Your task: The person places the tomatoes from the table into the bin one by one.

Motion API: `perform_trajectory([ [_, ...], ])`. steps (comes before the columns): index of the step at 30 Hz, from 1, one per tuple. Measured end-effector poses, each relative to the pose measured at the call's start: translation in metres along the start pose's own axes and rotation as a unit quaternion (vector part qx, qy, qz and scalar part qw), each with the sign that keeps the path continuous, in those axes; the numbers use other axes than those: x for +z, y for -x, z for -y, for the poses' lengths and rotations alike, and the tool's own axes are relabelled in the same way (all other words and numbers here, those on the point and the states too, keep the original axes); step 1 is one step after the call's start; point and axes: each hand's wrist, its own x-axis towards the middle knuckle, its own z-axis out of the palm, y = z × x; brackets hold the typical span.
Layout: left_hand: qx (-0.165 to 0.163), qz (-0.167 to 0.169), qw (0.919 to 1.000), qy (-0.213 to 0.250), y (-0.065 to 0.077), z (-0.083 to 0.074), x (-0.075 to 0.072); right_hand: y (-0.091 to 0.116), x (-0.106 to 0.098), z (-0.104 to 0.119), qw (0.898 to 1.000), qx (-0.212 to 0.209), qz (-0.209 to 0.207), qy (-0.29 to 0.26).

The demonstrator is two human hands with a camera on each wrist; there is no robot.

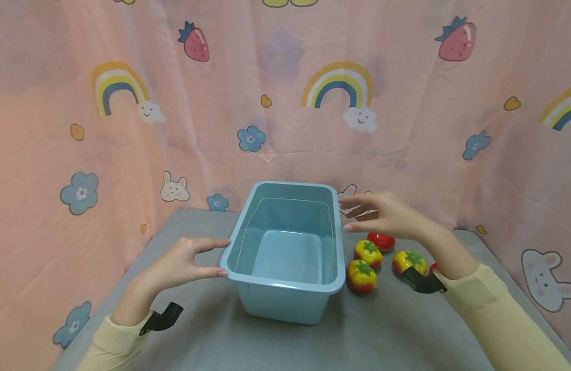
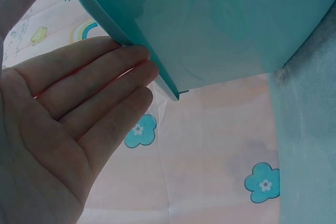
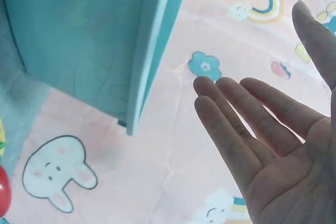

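Note:
A light blue plastic basin (image 1: 287, 304) stands on the grey table in the head view, its inside bare. My left hand (image 1: 185, 263) is at its left rim, fingers straight, with fingertips and thumb tip right at the edge. From the left wrist view, the fingertips (image 2: 142, 53) meet the outer side of the rim. My right hand (image 1: 383, 214) hovers beside the right rim, fingers extended and slightly spread, holding nothing. In the right wrist view a gap shows between the right fingertips (image 3: 202, 85) and the basin wall (image 3: 73, 40).
Right of the basin lie several yellow-red toy fruits (image 1: 362, 276) with green leafy tops. A glossy red piece (image 1: 381, 241) lies behind them, and another red bit shows by the right wrist. A pink patterned curtain (image 1: 285, 118) hangs around the grey table (image 1: 192, 335).

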Motion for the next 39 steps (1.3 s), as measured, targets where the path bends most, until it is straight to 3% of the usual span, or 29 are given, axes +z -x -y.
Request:
perform_trajectory([
  [8, -0.001, 0.000, 1.0000, -0.001, 0.001, -0.002, 0.000, 0.016, 0.005, -0.012, 1.000, 0.022, -0.016, 0.003],
  [18, -0.008, 0.000, 1.0000, 0.004, 0.003, -0.002, 0.001, 0.036, 0.014, -0.027, 0.996, 0.086, -0.010, 0.012],
  [25, -0.003, -0.002, 1.0000, -0.002, 0.002, -0.001, 0.002, 0.048, 0.021, -0.041, 0.994, 0.098, -0.014, 0.034],
  [32, -0.004, -0.001, 1.0000, 0.005, 0.002, 0.000, 0.003, 0.063, 0.027, -0.062, 0.994, 0.107, -0.020, 0.008],
  [39, -0.006, 0.000, 0.9999, 0.010, 0.002, -0.001, 0.003, 0.077, 0.032, -0.076, 0.988, 0.153, -0.017, 0.004],
])
